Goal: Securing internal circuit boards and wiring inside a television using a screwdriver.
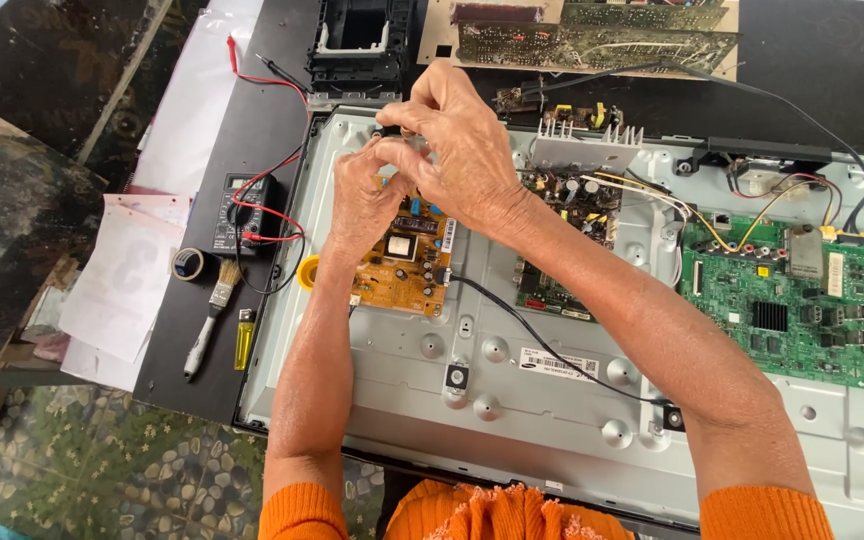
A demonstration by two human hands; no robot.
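Pinching small dark part, both hands: left hand [364, 200], right hand [462, 150], above orange circuit board [402, 275], ribbed metal panel [512, 400].

Black table [252, 130] carries opened television chassis [512, 400], multimeter [242, 212].

orange circuit board [402, 262], green circuit board [787, 305], silver-grey metal panel [542, 410], red and black probe leads [267, 150], orange knitted sleeves [302, 512]

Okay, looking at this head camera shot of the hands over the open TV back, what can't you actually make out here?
- What the fingers pinch: the right hand covers the left hand fingertips.
- Upper part of the orange circuit board: hidden beneath both hands.
- Green circuit board: parts too small to identify.
- Multimeter: display too small to read.
- Top circuit board: cut off by the top edge.
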